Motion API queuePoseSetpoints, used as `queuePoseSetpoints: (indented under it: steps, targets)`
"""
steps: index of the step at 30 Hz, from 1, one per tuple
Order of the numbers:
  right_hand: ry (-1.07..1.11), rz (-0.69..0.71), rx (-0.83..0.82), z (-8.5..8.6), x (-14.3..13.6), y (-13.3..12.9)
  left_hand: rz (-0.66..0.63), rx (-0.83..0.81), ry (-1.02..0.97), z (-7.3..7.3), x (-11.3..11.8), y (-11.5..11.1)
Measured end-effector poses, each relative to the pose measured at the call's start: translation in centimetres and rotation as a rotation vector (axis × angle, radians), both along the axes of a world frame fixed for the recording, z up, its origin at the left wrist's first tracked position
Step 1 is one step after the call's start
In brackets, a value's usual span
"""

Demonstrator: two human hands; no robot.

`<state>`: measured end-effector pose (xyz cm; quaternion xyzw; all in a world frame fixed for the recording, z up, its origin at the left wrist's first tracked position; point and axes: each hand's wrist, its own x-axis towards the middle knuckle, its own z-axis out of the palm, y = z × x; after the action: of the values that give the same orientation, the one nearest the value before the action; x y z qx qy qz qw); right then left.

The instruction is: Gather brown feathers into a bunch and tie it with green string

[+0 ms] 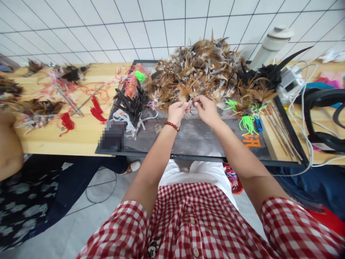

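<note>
A large heap of brown feathers (205, 68) lies on a dark tray (188, 138) against the tiled wall. At the heap's front edge, my left hand (178, 112), with a red bead bracelet (172, 125) on its wrist, has thumb and fingers pinched on a small brown feather. My right hand (207, 109) is just beside it, fingertips pinched together close to the left ones; what they hold is too small to make out. Black feathers (133, 102) with white ties lie left of my hands. Green strings (248, 124) lie to the right.
A white bottle (272, 46), a white charger (291, 81) with cables and a black strap-like object (323, 108) stand at right. Thin sticks (283, 133) lie along the tray's right side. Red tassels (67, 123) and pink strings (81, 84) lie left, near another person's arm (9, 147).
</note>
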<state>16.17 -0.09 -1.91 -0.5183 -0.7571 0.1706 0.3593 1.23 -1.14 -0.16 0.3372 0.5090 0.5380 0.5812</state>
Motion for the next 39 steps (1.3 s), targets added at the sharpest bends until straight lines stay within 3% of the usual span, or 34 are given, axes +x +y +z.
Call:
queuePoseSetpoints:
  steps: [4,9,13,22,28,35,39]
  targets:
    - [0.057,0.044,-0.14,-1.0,0.0,0.6,0.012,-0.03,-0.07,0.1,-0.1,0.0]
    - [-0.04,0.075,-0.119,-1.2,0.1,0.6,0.014,-0.042,-0.093,0.4,-0.1,-0.1]
    - [-0.154,0.058,-0.119,-0.9,0.2,0.2,0.012,-0.031,-0.089,0.3,-0.3,-0.1]
    - [-0.434,0.185,-0.116,0.8,0.3,-1.1,0.031,-0.034,-0.06,0.4,-0.5,0.0]
    - [-0.514,0.099,-0.009,2.1,-0.2,-1.6,-0.014,-0.113,-0.005,0.8,-0.3,-0.3]
    - [-0.511,0.079,0.1,1.6,0.4,-1.2,-0.078,-0.124,0.031,0.8,-0.1,-0.7]
    - [-0.436,-0.007,0.073,1.7,0.4,-1.3,-0.057,-0.124,0.03,0.9,0.0,-0.8]
